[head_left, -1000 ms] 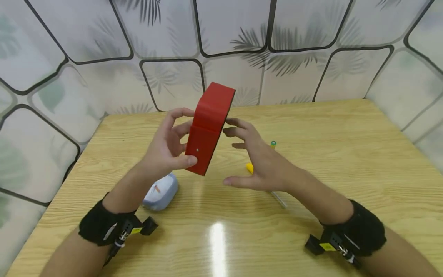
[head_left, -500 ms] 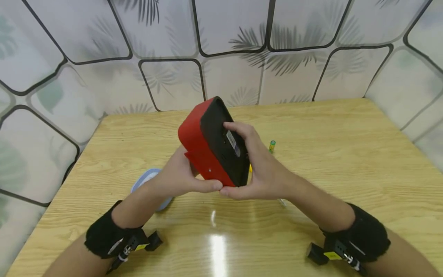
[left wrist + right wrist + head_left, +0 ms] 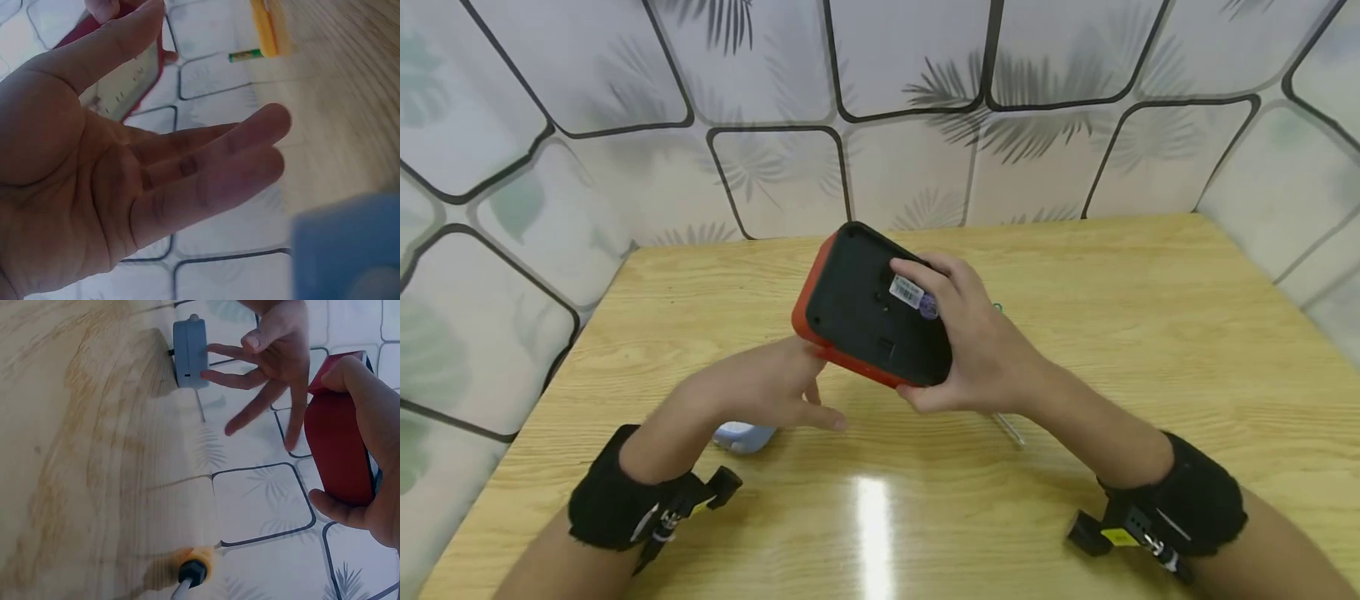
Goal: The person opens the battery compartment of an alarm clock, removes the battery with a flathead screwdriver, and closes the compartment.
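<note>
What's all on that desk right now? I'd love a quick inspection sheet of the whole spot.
Surface: wooden table, glossy, with a light glare.
Job's things: red device with black back, barcode sticker showing, held above the table.
Clutter: pale blue object; yellow-handled screwdriver; green-tipped battery.
Hands: right hand grips the device; left hand open beneath it, fingers spread.
Cables: nothing seen.
Surroundings: walls with a palm-leaf tile pattern.

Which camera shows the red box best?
The head view: the whole red box shows, black back up, in the right hand. The right wrist view shows its red edge; the left wrist view only a corner.
</note>
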`<state>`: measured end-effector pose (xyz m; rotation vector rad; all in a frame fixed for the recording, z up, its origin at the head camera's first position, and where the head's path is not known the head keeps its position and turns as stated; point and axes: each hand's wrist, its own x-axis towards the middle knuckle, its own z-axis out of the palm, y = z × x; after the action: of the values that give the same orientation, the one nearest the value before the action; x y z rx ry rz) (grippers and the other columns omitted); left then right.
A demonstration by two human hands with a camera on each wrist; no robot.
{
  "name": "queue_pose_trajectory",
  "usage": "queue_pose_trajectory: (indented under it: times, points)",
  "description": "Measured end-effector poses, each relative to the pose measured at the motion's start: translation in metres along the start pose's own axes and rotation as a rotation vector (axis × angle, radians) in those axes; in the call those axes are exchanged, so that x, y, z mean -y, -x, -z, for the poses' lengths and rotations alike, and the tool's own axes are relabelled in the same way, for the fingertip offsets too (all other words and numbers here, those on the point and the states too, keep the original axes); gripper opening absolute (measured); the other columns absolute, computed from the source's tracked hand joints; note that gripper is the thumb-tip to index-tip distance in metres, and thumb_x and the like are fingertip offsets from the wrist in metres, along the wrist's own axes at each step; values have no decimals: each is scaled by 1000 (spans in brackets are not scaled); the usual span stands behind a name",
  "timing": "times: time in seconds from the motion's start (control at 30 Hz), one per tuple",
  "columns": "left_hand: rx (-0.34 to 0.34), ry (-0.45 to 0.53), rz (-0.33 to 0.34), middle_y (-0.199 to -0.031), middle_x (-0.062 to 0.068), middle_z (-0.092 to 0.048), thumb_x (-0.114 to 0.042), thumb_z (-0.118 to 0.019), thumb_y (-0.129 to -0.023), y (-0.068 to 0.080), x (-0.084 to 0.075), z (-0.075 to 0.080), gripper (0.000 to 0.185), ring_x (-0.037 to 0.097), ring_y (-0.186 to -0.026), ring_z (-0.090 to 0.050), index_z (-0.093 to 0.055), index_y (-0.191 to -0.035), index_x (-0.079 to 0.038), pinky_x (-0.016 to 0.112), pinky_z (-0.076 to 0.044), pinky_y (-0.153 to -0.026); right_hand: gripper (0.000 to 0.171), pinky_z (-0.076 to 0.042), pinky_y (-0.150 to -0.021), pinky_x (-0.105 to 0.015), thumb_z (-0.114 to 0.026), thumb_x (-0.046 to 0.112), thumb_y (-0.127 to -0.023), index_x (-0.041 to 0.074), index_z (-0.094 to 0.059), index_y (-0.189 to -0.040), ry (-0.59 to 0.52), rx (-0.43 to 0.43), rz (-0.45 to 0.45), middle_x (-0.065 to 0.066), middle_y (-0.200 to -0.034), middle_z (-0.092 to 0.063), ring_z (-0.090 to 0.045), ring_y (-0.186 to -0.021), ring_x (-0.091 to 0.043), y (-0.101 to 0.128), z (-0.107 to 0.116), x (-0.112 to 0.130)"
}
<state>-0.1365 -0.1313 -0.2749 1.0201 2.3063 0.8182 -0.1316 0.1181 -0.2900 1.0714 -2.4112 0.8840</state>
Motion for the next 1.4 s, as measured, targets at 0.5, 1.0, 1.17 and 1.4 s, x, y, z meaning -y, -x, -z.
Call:
queue_pose_trajectory:
  times: [0.5, 1.0, 1.17, 1.4]
  points:
    - [-2, -42, 62, -154, -8, -16, -21, -78, -75, -10, 29, -1, 102, 18, -140, -24, -9, -147, -39, 43, -46, -93, 113, -49, -87, -38, -81, 41, -53, 16, -22, -146, 100, 2, 51, -12, -141, -26, -31, -127, -24, -3, -3, -5]
    - [-149, 207, 38, -151, 4, -21, -30, -86, -63, 10, 9, 26, 130, 30, -116, -53, 16, -141, -48, 39, -55, -74, 109, -46, -90, -36, -77, 45, -56, 15, -23, -146, 193, 126, 105, -10, -140, -31, -35, -122, -23, -2, -1, -8]
    - [-180, 442, -28, -143, 8, -27, -22, -76, -78, 3, 3, 21, 103, 37, -115, -51, -1, -146, -41, 41, -55, -75, 109, -44, -95, -37, -77, 45, -56, 13, -23, -145, 191, 137, 139, -11, -139, -32, -36, -122, -23, -2, 1, -10]
    - [-258, 144, 9, -132, -4, -44, -39, -77, -74, 0, 4, 16, 92, 15, -113, -52, -23, -146, -23, 35, -50, -89, 113, -50, -86, -35, -78, 45, -55, 18, -19, -148, 204, 299, 109, -7, -142, -30, -36, -122, -20, 2, 1, -10]
